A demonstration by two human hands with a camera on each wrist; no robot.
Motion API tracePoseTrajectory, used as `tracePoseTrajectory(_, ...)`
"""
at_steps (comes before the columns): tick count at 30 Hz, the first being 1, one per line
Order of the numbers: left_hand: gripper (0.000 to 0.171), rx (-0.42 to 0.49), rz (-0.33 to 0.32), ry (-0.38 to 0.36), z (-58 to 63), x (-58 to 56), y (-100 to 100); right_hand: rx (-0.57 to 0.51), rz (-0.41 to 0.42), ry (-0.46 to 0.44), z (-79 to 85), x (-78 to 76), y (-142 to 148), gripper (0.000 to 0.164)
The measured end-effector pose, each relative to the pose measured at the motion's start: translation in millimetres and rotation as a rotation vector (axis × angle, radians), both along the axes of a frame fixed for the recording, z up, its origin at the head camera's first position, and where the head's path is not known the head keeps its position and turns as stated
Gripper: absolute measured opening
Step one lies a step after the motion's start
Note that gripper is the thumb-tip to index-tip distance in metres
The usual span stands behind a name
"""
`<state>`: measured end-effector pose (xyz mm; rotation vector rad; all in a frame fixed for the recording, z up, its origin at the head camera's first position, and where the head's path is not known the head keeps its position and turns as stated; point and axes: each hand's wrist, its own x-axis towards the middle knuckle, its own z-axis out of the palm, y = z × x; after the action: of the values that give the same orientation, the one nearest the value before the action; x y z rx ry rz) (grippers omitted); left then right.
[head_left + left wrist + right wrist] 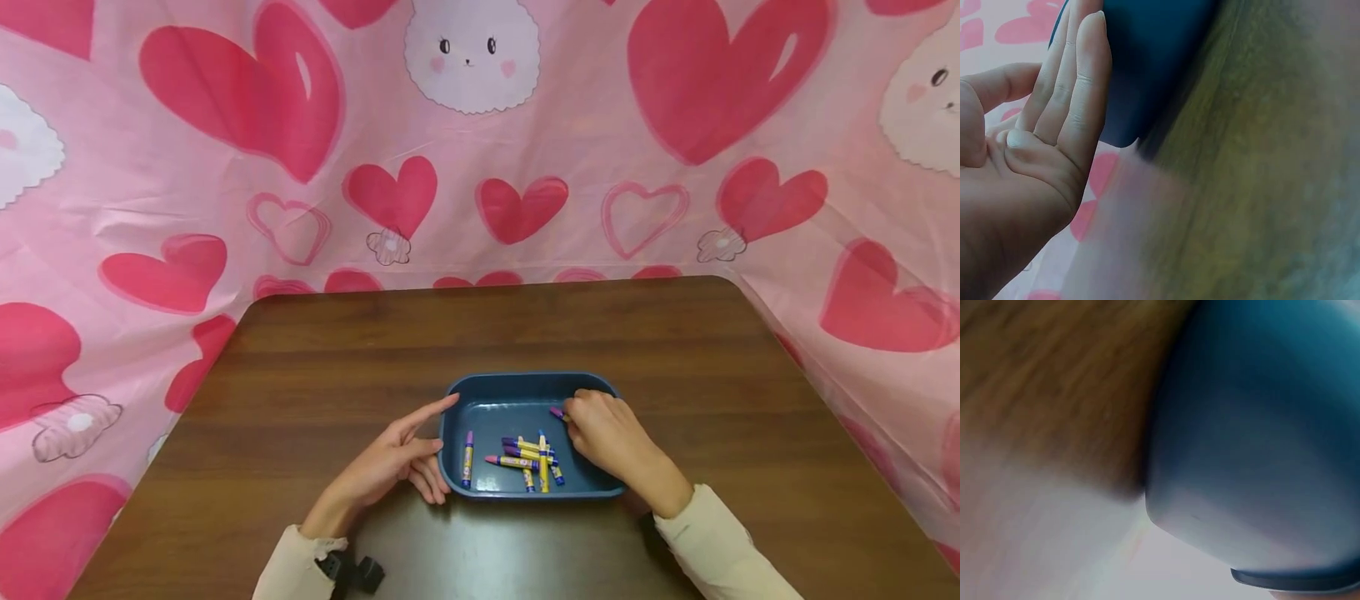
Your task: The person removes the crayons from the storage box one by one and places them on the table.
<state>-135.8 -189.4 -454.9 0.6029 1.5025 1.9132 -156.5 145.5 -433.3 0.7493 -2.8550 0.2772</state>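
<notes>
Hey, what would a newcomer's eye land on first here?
Probably the big red hearts on the pink backdrop, behind the brown table. Next, the blue tray of crayons on top, left hand at its left edge, right hand at its right end holding a purple-tipped crayon.

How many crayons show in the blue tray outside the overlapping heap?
2: a lilac-tipped crayon near the tray's left wall, a purple-tipped crayon at the right hand; that hand may hide others.

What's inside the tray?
A pile of crayons, a lone crayon left of it, and a purple-tipped crayon at right. The right hand hides its other end and part of the tray.
</notes>
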Motion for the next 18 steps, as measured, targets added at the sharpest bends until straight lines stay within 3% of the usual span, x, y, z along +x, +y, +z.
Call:
tracePoseTrajectory(7,0.064,-0.019,0.006,-0.046,-0.1,0.9,-2,-0.036,0.016,0.014,3.7,0.8,0,0.003)
tracePoseTrajectory(18,0.064,0.017,0.007,-0.08,-1.5,1.1,0,-0.13,0.032,0.065,8.9,12.5,9,0.015)
